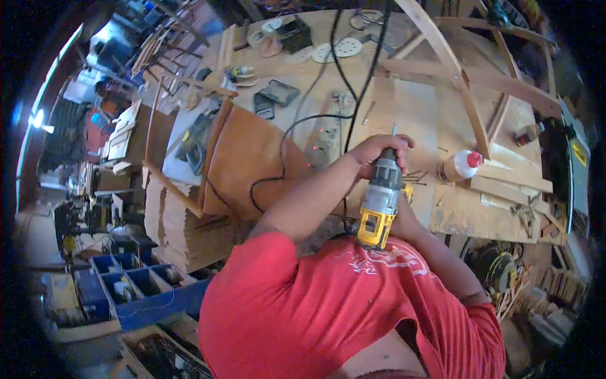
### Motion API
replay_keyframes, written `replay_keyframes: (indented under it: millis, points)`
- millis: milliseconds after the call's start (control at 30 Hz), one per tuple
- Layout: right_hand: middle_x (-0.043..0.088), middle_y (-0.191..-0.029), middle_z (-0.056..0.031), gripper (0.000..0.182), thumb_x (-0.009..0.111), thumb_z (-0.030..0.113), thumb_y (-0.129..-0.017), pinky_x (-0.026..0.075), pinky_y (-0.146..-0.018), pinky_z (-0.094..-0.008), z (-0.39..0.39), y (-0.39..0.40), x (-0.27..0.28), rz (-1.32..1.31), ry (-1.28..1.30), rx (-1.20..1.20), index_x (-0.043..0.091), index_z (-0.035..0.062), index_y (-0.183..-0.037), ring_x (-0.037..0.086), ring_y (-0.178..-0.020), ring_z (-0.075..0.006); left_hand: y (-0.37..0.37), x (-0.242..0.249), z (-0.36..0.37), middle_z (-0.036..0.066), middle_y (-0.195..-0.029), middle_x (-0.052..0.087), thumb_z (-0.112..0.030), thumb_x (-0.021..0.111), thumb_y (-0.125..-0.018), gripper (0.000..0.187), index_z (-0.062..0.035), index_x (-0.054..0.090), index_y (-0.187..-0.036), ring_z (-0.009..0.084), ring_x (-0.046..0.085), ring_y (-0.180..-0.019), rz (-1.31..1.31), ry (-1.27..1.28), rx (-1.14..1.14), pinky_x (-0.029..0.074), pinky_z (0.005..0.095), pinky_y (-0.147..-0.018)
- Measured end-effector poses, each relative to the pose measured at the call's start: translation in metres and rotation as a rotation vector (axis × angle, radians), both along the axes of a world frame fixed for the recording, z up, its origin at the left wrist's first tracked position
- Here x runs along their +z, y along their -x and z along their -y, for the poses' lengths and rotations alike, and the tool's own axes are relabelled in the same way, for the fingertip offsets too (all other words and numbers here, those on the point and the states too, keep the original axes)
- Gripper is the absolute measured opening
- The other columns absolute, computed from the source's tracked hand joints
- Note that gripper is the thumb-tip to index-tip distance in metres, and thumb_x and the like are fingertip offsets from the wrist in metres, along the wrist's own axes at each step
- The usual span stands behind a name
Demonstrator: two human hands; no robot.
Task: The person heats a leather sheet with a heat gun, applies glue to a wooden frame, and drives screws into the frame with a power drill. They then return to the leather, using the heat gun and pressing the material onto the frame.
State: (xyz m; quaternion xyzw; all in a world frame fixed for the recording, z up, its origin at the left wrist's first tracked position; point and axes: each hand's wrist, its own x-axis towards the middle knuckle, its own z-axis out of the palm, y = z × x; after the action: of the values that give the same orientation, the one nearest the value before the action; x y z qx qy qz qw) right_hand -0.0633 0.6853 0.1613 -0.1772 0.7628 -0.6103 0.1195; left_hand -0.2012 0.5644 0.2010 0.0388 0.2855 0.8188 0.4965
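Note:
A yellow and black cordless drill is held in front of my chest, its chuck turned away from me toward the workbench. A thin bit stands out of the chuck's front. My left hand is closed round the chuck end, fingers curled over near the bit. Behind the drill body, my right hand is mostly hidden, with its forearm leading to the handle. Several dark screws or nails lie on the bench just right of the chuck. A white glue-like bottle with a red cap stands farther right.
Black cables hang and loop across the bench near a power strip with red lights. A wooden frame rises at right. A brown panel leans at left, beside stacked boards. A blue divided crate sits lower left.

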Motion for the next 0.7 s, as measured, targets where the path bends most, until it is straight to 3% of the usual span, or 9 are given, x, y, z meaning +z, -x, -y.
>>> replay_keyframes:
  millis: [67,133,233,333,367,400,533,633,700]
  points:
    - [0.059,-0.099,-0.0063,0.050,0.079,0.018,-0.065,0.047,-0.081,-0.0355,0.009,0.001,0.010,0.099,0.074,-0.069,0.053,0.0075,-0.107,0.058,-0.091,-0.0186,0.000,0.012,0.003,0.005,-0.067,0.058,-0.015,0.060,-0.081,0.026,-0.0003,0.052,-0.101,0.0164,0.060,-0.059,-0.150,0.162,-0.055,0.054,0.0340,-0.064]
    - [0.060,-0.098,-0.0084,0.049,0.077,0.020,-0.066,0.047,-0.080,-0.0359,0.015,0.000,0.010,-0.007,-0.114,-0.083,0.053,0.0073,-0.107,0.059,-0.090,-0.0216,0.000,0.010,0.013,0.006,-0.067,0.060,-0.016,0.062,-0.080,0.027,-0.0009,0.053,-0.101,0.0174,0.060,-0.057,-0.149,0.150,-0.065,0.053,0.0324,-0.059]
    - [0.060,-0.093,-0.0188,0.051,0.075,0.025,-0.068,0.048,-0.077,-0.0420,0.021,0.002,0.013,-0.067,-0.304,-0.117,0.052,0.0049,-0.110,0.060,-0.089,-0.0358,-0.006,0.028,0.021,0.005,-0.064,0.059,-0.020,0.064,-0.080,0.018,-0.0050,0.059,-0.088,0.0147,0.058,-0.056,-0.268,0.550,0.039,0.049,0.0289,-0.055]
    - [0.058,-0.096,-0.0233,0.052,0.073,0.025,-0.069,0.047,-0.077,-0.0466,0.033,0.000,0.003,0.075,-0.431,-0.215,0.049,0.0037,-0.111,0.058,-0.091,-0.0419,-0.006,0.025,0.033,0.003,-0.063,0.058,-0.021,0.065,-0.079,0.015,-0.0059,0.060,-0.079,0.0133,0.057,-0.055,-0.398,0.641,0.043,0.047,0.0278,-0.052]
    - [0.057,-0.098,-0.0250,0.052,0.070,0.023,-0.071,0.046,-0.076,-0.0501,0.042,-0.003,0.018,-0.053,-0.548,-0.242,0.047,0.0035,-0.113,0.056,-0.092,-0.0448,-0.005,0.022,0.037,0.003,-0.063,0.058,-0.021,0.066,-0.080,0.015,-0.0064,0.061,-0.077,0.0131,0.057,-0.054,-0.442,0.715,0.047,0.046,0.0277,-0.051]
    - [0.056,-0.099,-0.0256,0.051,0.066,0.019,-0.073,0.046,-0.076,-0.0514,0.041,-0.003,0.040,0.178,-0.422,-0.187,0.044,0.0039,-0.116,0.056,-0.093,-0.0459,-0.006,0.022,0.043,0.003,-0.062,0.058,-0.021,0.066,-0.080,0.016,-0.0068,0.061,-0.075,0.0128,0.056,-0.053,-0.488,0.789,0.043,0.045,0.0276,-0.049]
    - [0.060,-0.097,-0.0241,0.061,0.060,0.005,-0.067,0.046,-0.078,-0.0475,0.054,-0.008,-0.001,-0.087,-0.502,-0.154,0.036,0.0040,-0.123,0.056,-0.096,-0.0403,-0.015,0.021,0.062,0.003,-0.063,0.057,-0.027,0.066,-0.082,0.023,-0.0066,0.058,-0.076,0.0128,0.055,-0.053,-0.710,0.985,0.114,0.045,0.0276,-0.051]
    - [0.058,-0.103,-0.0238,0.064,0.064,0.008,-0.065,0.046,-0.079,-0.0460,0.042,-0.018,0.008,-0.095,-0.499,-0.170,0.037,0.0052,-0.123,0.056,-0.098,-0.0392,-0.032,0.040,0.062,0.003,-0.067,0.058,-0.022,0.064,-0.084,0.018,-0.0051,0.057,-0.084,0.0131,0.056,-0.057,-0.596,0.943,0.136,0.046,0.0272,-0.054]
    - [0.056,-0.108,-0.0231,0.065,0.064,0.010,-0.067,0.045,-0.082,-0.0441,0.033,-0.025,-0.003,-0.105,-0.362,-0.055,0.036,0.0066,-0.126,0.055,-0.102,-0.0374,-0.039,0.041,0.065,0.005,-0.071,0.058,-0.031,0.061,-0.086,0.026,-0.0051,0.056,-0.084,0.0150,0.058,-0.064,-0.621,0.713,0.073,0.048,0.0295,-0.061]
